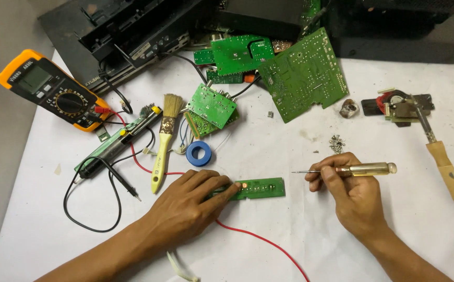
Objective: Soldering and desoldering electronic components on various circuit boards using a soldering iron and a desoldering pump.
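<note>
Left hand [193, 201] lies flat on the white sheet [300, 224], fingers spread and pressing down one end of the small green board [258, 188], which sits in the middle between the two hands. Right hand [349, 190] grips a screwdriver [352, 169] with a clear yellow handle, fingers curled round it, the thin tip pointing left and hovering just beside the board's free end, not touching it. By the look of it, this is the pause before working on the board: the tip needs to come down onto a precise spot while the left hand pins the strip.

Around them: a red wire [258, 237] runs from under the left hand toward the near edge. A brush [165, 138] and blue tape roll [199, 153] lie just beyond the left hand, a multimeter [55, 89] far left. Bigger green boards [302, 73] crowd the back, loose screws [335, 143] sit near the right hand, and a soldering iron [443, 162] rests at far right.
</note>
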